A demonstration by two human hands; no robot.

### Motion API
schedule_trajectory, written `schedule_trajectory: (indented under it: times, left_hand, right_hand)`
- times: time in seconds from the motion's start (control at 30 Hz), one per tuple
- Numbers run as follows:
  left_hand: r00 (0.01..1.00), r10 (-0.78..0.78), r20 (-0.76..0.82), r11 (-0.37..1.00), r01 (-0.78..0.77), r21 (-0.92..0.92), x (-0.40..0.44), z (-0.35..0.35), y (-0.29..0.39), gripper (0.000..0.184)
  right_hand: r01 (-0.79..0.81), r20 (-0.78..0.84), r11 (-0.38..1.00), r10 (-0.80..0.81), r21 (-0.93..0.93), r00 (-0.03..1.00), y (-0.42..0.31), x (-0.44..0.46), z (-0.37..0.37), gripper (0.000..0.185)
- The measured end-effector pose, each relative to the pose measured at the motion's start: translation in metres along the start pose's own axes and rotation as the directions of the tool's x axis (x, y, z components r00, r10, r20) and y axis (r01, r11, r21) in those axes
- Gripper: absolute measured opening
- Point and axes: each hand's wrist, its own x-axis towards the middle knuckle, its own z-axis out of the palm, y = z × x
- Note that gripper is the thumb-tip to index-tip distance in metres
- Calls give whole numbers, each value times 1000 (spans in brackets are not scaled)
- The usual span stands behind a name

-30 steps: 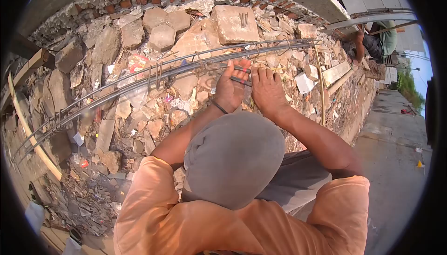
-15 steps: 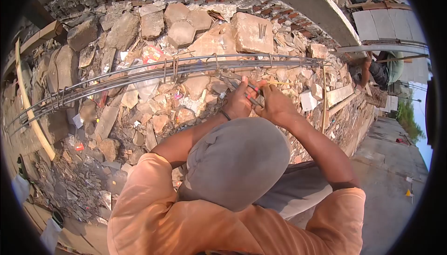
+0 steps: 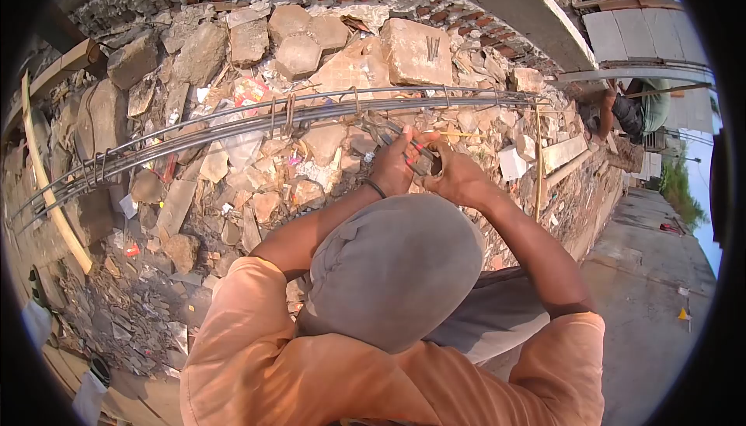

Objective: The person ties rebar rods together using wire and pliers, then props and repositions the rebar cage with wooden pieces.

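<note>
My left hand is closed round dark pincers with red marks on the handles. The jaws point up and left, close beneath the bundle of steel reinforcing bars; whether they touch a bar I cannot tell. My right hand is curled at the handle ends, just right of my left hand, its fingertips partly hidden. Bent steel stirrups wrap the bars at intervals. A dark band circles my left wrist. My grey-clad knee rises below both hands.
Broken stone and brick rubble lies under and around the bars. A concrete slab holding several short rods sits behind. Wooden strips cross near both bar ends. Another person is at far right, near a concrete strip.
My right hand has shifted slightly left and its fingers curl more at the pincer handles. The pincers' jaws show more plainly below the bars. The view has moved slightly.
</note>
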Motion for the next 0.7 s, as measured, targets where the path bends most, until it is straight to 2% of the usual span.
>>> schedule_trajectory:
  times: [0.03,0.07,0.1,0.17,0.2,0.23,0.27,0.3,0.33,0.37,0.4,0.43,0.47,0.5,0.53,0.63,0.7]
  left_hand:
    - [998,69,-1,996,-69,53,5,0,-5,37]
    - [991,133,0,985,-132,107,10,0,-11,40]
    - [981,194,-1,968,-192,161,9,1,-15,45]
    - [993,116,10,983,-117,142,2,-2,-13,47]
    - [997,77,13,988,-78,134,-4,-3,-10,49]
    - [1000,-30,-1,999,30,26,-13,2,-3,48]
    - [990,-141,-9,986,140,-85,-24,8,4,47]
    - [967,-254,1,949,250,-191,-32,14,9,46]
    - [981,-186,56,979,190,-67,-29,16,10,46]
    - [989,-143,38,989,144,-30,-26,17,10,47]
    - [995,-104,15,995,104,3,-25,15,7,47]
    - [998,-60,1,997,60,45,-20,13,8,48]
    - [1000,-11,-7,996,12,85,-13,9,4,48]
    - [999,32,-22,992,-30,121,-10,1,-4,48]
    - [997,77,-33,985,-70,159,-7,-2,-10,48]
    - [987,116,-114,976,-92,197,-3,-2,-14,49]
    - [985,140,-100,954,-107,280,-11,8,-10,53]
  right_hand:
    - [55,-230,932,-145,-357,962,-2,-6,12,54]
    - [-45,-257,911,-68,-411,964,-1,-2,24,56]
    - [-73,-204,919,-8,-388,979,0,-3,24,52]
    - [-116,-93,927,88,-358,992,0,7,16,46]
    - [-154,159,978,131,142,979,-2,8,8,44]
    - [-285,393,759,42,586,919,-5,2,-5,43]
    - [-464,534,334,-159,820,830,-5,-3,-11,42]
    - [-485,557,329,-176,810,812,5,-1,-6,43]
    - [-493,571,339,-190,802,798,18,8,-3,44]
    - [-511,598,356,-201,782,776,28,15,-2,46]
    - [-469,575,431,-154,771,804,19,9,-13,48]
    - [-242,409,697,-79,675,909,13,9,-12,50]
    - [-34,213,891,-71,453,975,6,6,-7,52]
    - [64,70,969,-83,240,994,3,3,3,53]
    - [93,-74,996,-93,-4,993,0,0,13,54]
    - [-87,-380,904,-87,-418,921,4,11,48,56]
    - [-64,-198,959,8,-277,980,3,12,30,48]
